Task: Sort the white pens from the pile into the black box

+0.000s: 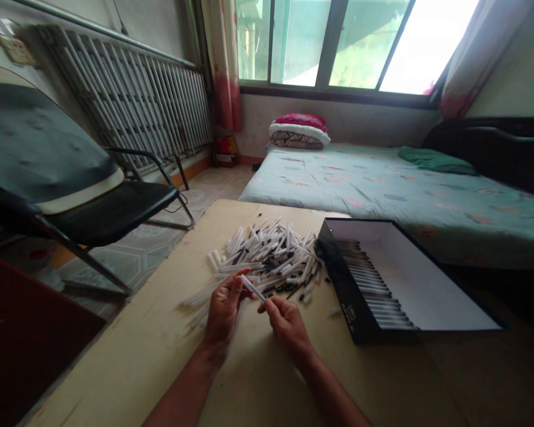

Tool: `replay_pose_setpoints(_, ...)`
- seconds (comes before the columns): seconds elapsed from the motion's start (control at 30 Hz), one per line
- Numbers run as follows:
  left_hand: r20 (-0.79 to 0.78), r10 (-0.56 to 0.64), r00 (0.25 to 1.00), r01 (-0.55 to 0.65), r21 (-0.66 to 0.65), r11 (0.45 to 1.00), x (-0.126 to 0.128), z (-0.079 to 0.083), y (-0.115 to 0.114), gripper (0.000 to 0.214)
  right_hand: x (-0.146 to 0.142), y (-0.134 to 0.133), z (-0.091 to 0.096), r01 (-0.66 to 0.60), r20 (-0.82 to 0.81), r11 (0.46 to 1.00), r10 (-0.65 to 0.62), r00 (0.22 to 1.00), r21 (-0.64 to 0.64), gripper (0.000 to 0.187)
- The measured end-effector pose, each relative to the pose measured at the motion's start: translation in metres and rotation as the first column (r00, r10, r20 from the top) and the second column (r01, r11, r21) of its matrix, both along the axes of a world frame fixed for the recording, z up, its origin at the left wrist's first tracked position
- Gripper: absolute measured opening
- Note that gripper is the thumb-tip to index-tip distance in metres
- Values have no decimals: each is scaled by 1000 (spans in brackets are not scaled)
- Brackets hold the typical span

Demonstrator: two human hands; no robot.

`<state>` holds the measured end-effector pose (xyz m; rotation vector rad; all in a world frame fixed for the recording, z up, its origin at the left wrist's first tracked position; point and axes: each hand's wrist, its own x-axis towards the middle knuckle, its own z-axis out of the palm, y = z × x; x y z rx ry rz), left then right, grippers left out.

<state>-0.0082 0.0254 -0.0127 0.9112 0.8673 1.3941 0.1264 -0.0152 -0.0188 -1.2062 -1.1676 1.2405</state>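
Note:
A slim white pen (252,288) slants between my two hands, just above the table's near side. My left hand (225,308) pinches its upper, white end between thumb and fingers. On its lower, darker end my right hand (285,320) is closed, hiding the tip. Right beyond my hands lies a loose heap of white and black pen parts (271,252), with white tubes and small black pieces jumbled together. To the right stands an open shallow box (445,290), dark outside and white inside. A row of similar pens (378,290) lies along its left wall.
The pale table (137,356) carries the heap and the box. A bed (338,178) with folded bedding (299,130) stands behind it. At left is a black chair (102,207), its legs near the table edge. A metal rail frame (137,89) leans on the wall.

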Motion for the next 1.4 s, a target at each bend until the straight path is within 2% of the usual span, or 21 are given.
replay_pose_setpoints(0.1,-147,100,984,-85,104,991,-3,0,-1,39,10,1,12,140,26,988,-142,990,61,39)
replay_pose_setpoints(0.17,-240,179,954,-144,156,977,-4,0,-2,35,22,-1,31,221,36,969,-226,974,109,37)
replay_pose_setpoints(0.23,-279,228,933,-185,172,968,-4,0,-3,33,44,-5,55,269,134,942,-299,945,200,33)
replay_pose_setpoints(0.3,-284,246,927,-203,171,964,-2,1,-3,32,76,-8,77,301,284,904,-388,877,305,30)
replay_pose_setpoints(0.37,-287,255,923,-212,172,962,-1,2,-4,31,116,-11,95,334,403,836,-513,758,436,28)
replay_pose_setpoints(0.43,-297,266,917,-219,180,959,1,3,-4,30,161,-13,104,318,554,767,-629,545,558,26)
replay_pose_setpoints(0.47,-302,273,913,-225,184,957,1,3,-5,29,183,-14,106,295,634,764,-642,431,574,25)
replay_pose_setpoints(0.53,-308,289,906,-238,192,952,2,4,-5,29,222,-15,106,181,814,857,-515,269,482,22)
replay_pose_setpoints(0.6,-310,299,902,-247,197,949,2,4,-5,28,250,-15,100,104,941,952,-301,152,288,18)
replay_pose_setpoints(0.63,-311,300,902,-247,199,948,2,4,-5,28,259,-14,95,86,975,979,-193,107,184,16)
replay_pose_setpoints(0.7,-314,298,901,-244,201,949,1,4,-6,26,269,-10,84,70,999,997,-15,47,12,18)
replay_pose_setpoints(0.8,-320,301,898,-246,202,948,1,4,-6,25,272,-2,67,39,993,993,111,44,-113,22)
replay_pose_setpoints(0.9,-318,304,898,-250,200,947,0,3,-6,25,268,4,54,12,990,991,133,57,-134,22)
replay_pose_setpoints(1.0,-310,302,902,-251,195,948,-1,3,-5,25,266,8,47,9,989,989,150,4,-150,20)
replay_pose_setpoints(1.1,-306,307,901,-255,196,947,-1,4,-5,25,266,9,48,4,986,988,158,-49,-158,16)
replay_pose_setpoints(1.2,-299,319,899,-269,199,942,-1,6,-6,25,258,8,63,17,998,1000,24,-54,-23,17)
replay_pose_setpoints(1.27,-296,332,896,-283,196,939,0,8,-7,25,239,4,79,33,984,983,-180,3,179,20)
replay_pose_setpoints(1.3,-294,337,894,-290,193,937,0,9,-8,25,224,2,87,40,952,953,-301,61,299,20)
replay_pose_setpoints(1.37,-288,344,894,-300,186,935,0,11,-8,27,187,-4,98,49,845,870,-488,220,490,20)
replay_pose_setpoints(1.4,-286,347,893,-303,186,935,0,12,-8,27,166,-7,99,20,808,854,-500,313,521,20)
